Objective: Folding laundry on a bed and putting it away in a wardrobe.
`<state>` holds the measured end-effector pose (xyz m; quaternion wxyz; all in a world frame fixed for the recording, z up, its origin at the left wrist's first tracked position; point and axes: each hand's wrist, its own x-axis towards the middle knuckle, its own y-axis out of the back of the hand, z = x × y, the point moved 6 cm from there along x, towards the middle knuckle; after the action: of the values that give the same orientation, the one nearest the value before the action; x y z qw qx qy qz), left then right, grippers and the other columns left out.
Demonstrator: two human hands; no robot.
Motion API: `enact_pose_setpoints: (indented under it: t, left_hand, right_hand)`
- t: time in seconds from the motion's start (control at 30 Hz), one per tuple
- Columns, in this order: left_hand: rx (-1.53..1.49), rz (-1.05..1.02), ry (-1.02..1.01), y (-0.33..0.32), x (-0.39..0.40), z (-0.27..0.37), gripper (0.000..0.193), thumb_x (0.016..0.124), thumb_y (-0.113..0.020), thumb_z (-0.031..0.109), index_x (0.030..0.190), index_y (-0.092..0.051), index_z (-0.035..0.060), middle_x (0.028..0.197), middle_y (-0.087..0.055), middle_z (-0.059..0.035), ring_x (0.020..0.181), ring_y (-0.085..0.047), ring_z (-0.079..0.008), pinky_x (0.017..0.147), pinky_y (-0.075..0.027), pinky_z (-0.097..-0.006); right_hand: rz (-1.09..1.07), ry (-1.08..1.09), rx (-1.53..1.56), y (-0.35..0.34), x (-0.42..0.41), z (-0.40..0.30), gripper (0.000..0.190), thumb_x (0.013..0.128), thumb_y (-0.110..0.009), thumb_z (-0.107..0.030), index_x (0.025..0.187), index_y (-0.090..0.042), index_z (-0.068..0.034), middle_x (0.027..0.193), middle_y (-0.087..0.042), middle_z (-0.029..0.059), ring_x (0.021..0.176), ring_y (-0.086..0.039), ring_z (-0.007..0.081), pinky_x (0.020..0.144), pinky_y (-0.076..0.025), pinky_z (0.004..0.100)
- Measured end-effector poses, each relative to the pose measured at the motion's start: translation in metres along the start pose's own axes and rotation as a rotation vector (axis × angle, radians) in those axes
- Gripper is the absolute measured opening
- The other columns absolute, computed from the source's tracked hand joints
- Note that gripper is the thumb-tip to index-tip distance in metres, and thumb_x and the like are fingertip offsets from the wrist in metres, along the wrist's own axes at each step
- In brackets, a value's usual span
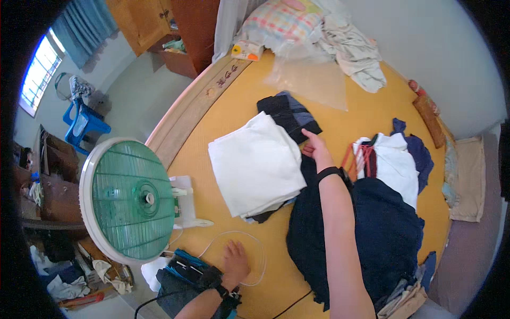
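My left hand (236,259) rests flat on the yellow mat (275,259), fingers spread, beside a loop of thin white cord (261,247). My right hand (315,146) reaches forward to the near edge of folded black and grey-blue clothing (285,109). Its forefinger points out at the black cloth; whether it touches is unclear, and nothing shows in its grasp. Left of it lies a neat stack of folded white cloth (257,163), with darker fabric peeking out underneath. A large dark navy garment (386,227) spreads beneath and beside my right forearm, which hides part of it.
A green-grilled electric fan (131,199) stands at left near the wooden bed edge (199,103). White clothing (394,155) with red straps lies at right. Further off are a clear plastic bag (310,79), a tissue pack (247,51) and a checked pillow (279,20). A dark bag (187,275) sits by my left wrist.
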<state>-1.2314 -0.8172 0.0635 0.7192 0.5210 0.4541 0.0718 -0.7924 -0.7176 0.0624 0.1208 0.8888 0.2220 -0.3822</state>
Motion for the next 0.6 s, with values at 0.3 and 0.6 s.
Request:
enact_pose_setpoints:
  t: [0.3, 0.6]
  left_hand:
    - [0.091, -0.004, -0.098, -0.057, 0.008, -0.014, 0.073, 0.068, -0.057, 0.025, 0.128, -0.025, -0.0037, 0.132, -0.018, -0.0303, 0.116, -0.027, -0.0476, 0.082, -0.039, -0.0515]
    - [0.062, 0.075, -0.255, -0.038, 0.018, 0.028, 0.087, 0.060, -0.066, 0.030, 0.127, -0.024, -0.0054, 0.130, -0.020, -0.0322, 0.116, -0.026, -0.0483, 0.084, -0.038, -0.0517]
  right_hand:
    - [-0.316, -0.141, 0.338, -0.060, 0.076, 0.038, 0.034, 0.068, -0.068, -0.014, 0.098, -0.056, -0.005, 0.092, -0.061, 0.0119, 0.083, -0.060, 0.0288, 0.073, -0.050, 0.0441]
    - [0.083, 0.279, 0.371, 0.012, 0.054, -0.038, 0.041, 0.061, -0.068, -0.008, 0.098, -0.052, 0.001, 0.091, -0.058, 0.0156, 0.082, -0.058, 0.0267, 0.070, -0.049, 0.0408]
